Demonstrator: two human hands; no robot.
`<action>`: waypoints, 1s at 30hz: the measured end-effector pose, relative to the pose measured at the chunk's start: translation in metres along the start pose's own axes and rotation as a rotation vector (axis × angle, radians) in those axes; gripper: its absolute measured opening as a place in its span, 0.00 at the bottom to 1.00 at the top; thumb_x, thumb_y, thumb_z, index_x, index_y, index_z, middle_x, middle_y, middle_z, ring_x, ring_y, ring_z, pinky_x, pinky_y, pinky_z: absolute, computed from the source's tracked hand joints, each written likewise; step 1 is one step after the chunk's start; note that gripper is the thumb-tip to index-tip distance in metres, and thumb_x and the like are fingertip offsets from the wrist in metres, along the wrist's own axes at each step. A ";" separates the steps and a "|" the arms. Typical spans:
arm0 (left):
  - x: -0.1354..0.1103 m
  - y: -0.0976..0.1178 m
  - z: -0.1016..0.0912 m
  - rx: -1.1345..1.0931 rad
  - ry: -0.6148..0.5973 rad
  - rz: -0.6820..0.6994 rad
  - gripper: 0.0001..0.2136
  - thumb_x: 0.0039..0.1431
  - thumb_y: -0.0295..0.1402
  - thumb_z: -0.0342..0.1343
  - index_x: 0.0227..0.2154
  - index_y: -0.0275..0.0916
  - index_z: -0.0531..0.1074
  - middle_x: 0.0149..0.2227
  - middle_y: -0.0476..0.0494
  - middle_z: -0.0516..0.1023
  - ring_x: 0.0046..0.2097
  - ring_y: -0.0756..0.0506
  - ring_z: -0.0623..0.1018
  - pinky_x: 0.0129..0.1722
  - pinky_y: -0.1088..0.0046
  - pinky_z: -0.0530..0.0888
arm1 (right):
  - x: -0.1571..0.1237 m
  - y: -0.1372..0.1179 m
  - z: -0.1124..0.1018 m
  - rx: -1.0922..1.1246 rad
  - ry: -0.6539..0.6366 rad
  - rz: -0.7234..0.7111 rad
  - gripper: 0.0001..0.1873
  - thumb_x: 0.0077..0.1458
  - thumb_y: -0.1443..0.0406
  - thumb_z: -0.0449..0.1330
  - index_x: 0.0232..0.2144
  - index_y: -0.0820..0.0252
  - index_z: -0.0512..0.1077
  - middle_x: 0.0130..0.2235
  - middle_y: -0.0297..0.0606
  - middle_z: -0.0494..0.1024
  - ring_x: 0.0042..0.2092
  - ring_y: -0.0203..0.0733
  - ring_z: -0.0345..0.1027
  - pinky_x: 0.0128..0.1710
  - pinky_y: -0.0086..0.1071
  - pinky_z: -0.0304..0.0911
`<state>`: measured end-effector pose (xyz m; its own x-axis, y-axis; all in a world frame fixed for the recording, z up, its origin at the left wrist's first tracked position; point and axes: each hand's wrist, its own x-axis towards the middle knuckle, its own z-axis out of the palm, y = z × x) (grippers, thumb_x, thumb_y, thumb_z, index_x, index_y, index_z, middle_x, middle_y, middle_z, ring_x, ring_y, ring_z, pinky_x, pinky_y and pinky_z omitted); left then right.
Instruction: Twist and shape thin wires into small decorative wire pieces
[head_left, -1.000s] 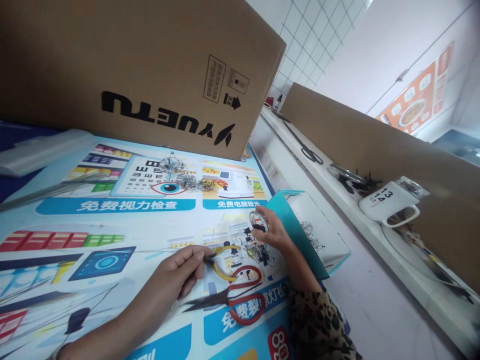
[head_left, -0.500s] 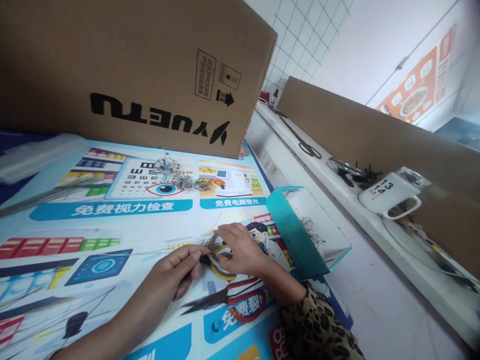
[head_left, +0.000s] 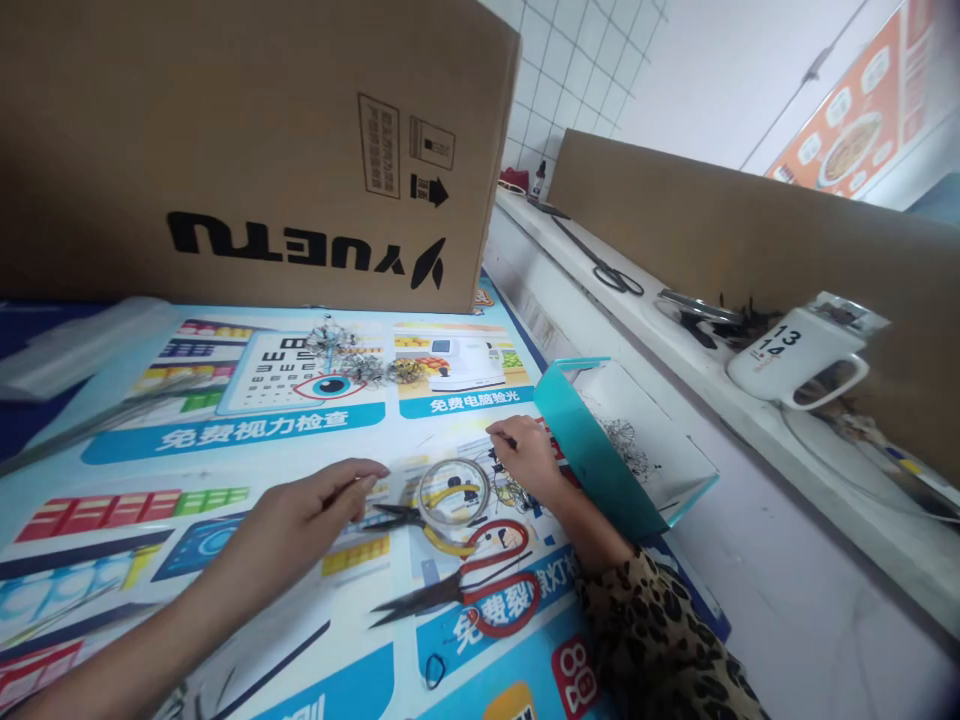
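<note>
My left hand (head_left: pixel 334 498) is over the printed table cover left of the pliers, its thumb and index finger pinched together. Whatever lies in that pinch is too thin to make out. My right hand (head_left: pixel 525 455), also with closed fingertips, is beside the teal box; I cannot make out anything in it. Between the hands lie yellow-handled pliers (head_left: pixel 448 540) with a clear ring-shaped spool (head_left: pixel 486 490) over their handles. Nearer to me are red-handled scissors (head_left: pixel 431 598), blades pointing left. Small wire pieces (head_left: pixel 514 492) lie under my right wrist.
An open teal box (head_left: pixel 600 450) holds tangled wire pieces (head_left: pixel 626 448). Wire clusters (head_left: pixel 367 368) lie farther back before a large cardboard box (head_left: pixel 300 130). On the right ledge stand a white mug (head_left: pixel 795 350) and another pair of scissors (head_left: pixel 619 280). Long thin strands (head_left: pixel 97 425) lie left.
My hands were close together over the pliers with a thin wire at the fingertips. They have separated, the left moving left and the right moving right and farther away, uncovering pliers and spool.
</note>
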<state>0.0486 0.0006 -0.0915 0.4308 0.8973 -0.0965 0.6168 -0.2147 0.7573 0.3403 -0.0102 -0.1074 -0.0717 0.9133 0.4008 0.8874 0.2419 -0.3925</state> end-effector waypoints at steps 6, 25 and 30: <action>0.015 0.016 -0.020 0.790 0.019 0.169 0.18 0.58 0.31 0.40 0.47 0.49 0.68 0.48 0.42 0.74 0.37 0.35 0.76 0.26 0.67 0.64 | -0.002 -0.002 0.007 -0.015 -0.015 -0.060 0.07 0.54 0.68 0.55 0.33 0.58 0.74 0.34 0.38 0.75 0.40 0.41 0.65 0.44 0.34 0.58; 0.036 0.083 0.008 0.812 -0.068 0.494 0.11 0.53 0.22 0.46 0.33 0.38 0.72 0.31 0.38 0.74 0.33 0.36 0.74 0.31 0.64 0.62 | -0.005 -0.032 0.001 -0.353 -0.108 -0.320 0.10 0.59 0.67 0.51 0.33 0.58 0.72 0.30 0.39 0.71 0.37 0.43 0.60 0.39 0.36 0.54; 0.033 0.088 0.001 0.547 0.293 0.762 0.15 0.58 0.28 0.47 0.46 0.46 0.69 0.50 0.42 0.71 0.52 0.37 0.67 0.51 0.57 0.55 | 0.000 -0.006 -0.009 -0.260 -0.021 -0.152 0.10 0.59 0.67 0.50 0.34 0.59 0.72 0.32 0.41 0.73 0.38 0.42 0.64 0.41 0.34 0.57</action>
<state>0.1184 0.0111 -0.0286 0.7051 0.4886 0.5139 0.4931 -0.8586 0.1398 0.3386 -0.0143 -0.0974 -0.2201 0.8802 0.4204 0.9522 0.2874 -0.1033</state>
